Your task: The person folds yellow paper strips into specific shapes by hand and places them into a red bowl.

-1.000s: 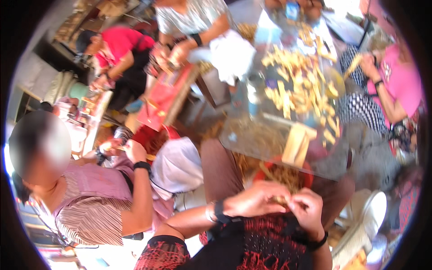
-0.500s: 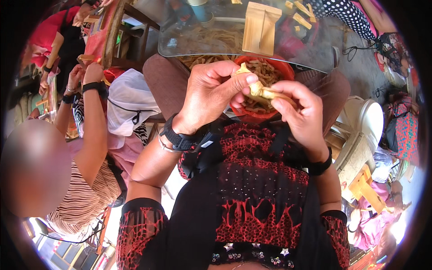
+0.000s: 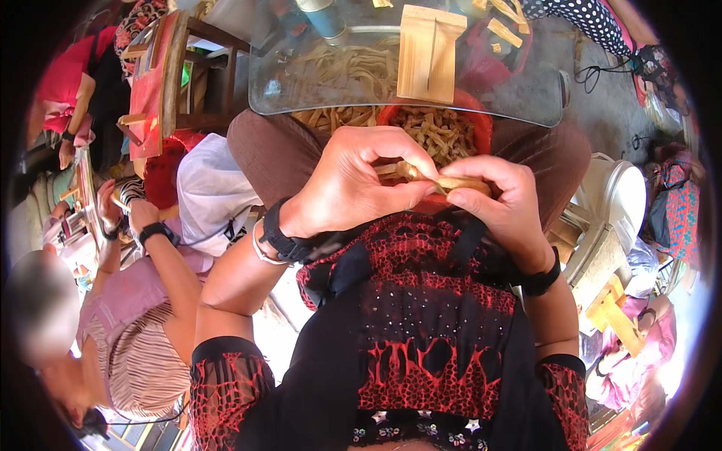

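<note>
Centre frame: left hand (image 3: pixel 359 171), right hand (image 3: pixel 505 197), fingertips both pinching a tan strip (image 3: pixel 459 183)! | Red tub (image 3: pixel 483 126) just above | Wooden block (image 3: pixel 416 59), upper centre

yellow-tan strip (image 3: pixel 460 182); red tub (image 3: pixel 483 122); black top (image 3: pixel 432 368) with red webbed pattern; brown trousers (image 3: pixel 259 154)

- No lettering, label, brand, number or sign can be read anywhere in the head camera's view.
</note>
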A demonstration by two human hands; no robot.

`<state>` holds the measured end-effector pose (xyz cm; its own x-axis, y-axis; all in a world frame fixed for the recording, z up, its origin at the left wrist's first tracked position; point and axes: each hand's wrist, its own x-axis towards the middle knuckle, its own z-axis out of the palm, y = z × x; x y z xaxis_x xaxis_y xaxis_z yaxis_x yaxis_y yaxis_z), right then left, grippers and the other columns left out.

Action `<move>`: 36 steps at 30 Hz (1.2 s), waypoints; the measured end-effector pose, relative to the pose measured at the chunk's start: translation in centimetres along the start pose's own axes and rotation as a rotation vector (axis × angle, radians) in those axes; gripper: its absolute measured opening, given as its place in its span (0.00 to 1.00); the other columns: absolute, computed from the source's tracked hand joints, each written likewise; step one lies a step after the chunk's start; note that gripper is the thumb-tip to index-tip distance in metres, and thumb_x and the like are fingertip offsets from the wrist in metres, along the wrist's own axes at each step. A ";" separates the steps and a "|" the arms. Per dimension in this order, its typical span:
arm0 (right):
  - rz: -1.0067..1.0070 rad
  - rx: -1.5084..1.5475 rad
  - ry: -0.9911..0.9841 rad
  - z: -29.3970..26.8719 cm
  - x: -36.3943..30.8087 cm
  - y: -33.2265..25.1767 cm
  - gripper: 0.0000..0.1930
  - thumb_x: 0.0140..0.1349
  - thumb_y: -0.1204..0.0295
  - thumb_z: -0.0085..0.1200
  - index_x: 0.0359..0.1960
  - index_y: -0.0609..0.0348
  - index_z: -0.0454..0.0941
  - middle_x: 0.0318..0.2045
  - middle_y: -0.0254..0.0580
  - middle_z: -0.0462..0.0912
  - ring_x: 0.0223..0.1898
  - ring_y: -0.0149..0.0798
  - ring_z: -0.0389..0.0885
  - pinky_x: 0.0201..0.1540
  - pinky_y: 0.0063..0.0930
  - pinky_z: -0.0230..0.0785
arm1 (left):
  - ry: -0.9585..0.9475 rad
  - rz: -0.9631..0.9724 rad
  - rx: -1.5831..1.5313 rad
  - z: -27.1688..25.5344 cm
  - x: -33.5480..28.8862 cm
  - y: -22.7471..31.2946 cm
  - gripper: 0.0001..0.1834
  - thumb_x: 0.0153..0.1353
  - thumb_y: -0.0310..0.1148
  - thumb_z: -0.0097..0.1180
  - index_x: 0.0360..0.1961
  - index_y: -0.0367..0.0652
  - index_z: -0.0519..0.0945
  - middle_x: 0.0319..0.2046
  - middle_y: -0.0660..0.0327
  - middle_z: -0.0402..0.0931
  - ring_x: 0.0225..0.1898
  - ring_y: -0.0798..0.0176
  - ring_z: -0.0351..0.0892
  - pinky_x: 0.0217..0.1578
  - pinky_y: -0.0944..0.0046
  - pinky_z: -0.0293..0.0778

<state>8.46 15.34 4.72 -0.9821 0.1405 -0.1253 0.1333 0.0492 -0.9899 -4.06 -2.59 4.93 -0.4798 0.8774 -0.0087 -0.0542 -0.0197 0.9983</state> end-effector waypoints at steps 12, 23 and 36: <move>-0.172 -0.394 0.301 -3.6 8.5 1.8 0.06 0.58 0.77 0.60 0.35 0.66 0.82 0.25 0.41 0.81 0.26 0.29 0.78 0.30 0.21 0.68 | 0.145 -0.328 -0.436 -5.7 7.9 -2.4 0.07 0.62 0.27 0.58 0.40 0.36 0.80 0.28 0.61 0.80 0.22 0.73 0.76 0.23 0.74 0.75; -0.236 -0.325 0.457 -3.1 11.4 3.1 0.05 0.58 0.77 0.60 0.34 0.66 0.82 0.23 0.43 0.81 0.23 0.31 0.77 0.29 0.22 0.68 | 0.220 -0.366 -0.480 -7.6 10.2 -4.3 0.13 0.64 0.31 0.56 0.45 0.32 0.79 0.32 0.55 0.81 0.26 0.69 0.77 0.28 0.71 0.78; -0.247 0.058 0.523 -8.3 6.6 3.1 0.15 0.68 0.77 0.47 0.55 0.68 0.73 0.43 0.50 0.83 0.44 0.37 0.83 0.50 0.28 0.73 | 0.245 -0.459 -0.440 -0.1 3.3 -8.5 0.17 0.70 0.32 0.47 0.53 0.32 0.76 0.44 0.54 0.81 0.46 0.64 0.79 0.52 0.66 0.74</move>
<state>3.47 24.61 1.33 -0.7849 0.6025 0.1448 -0.1131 0.0905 -0.9895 -5.27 0.44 -3.57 -0.5045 0.7106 -0.4904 -0.6262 0.0900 0.7745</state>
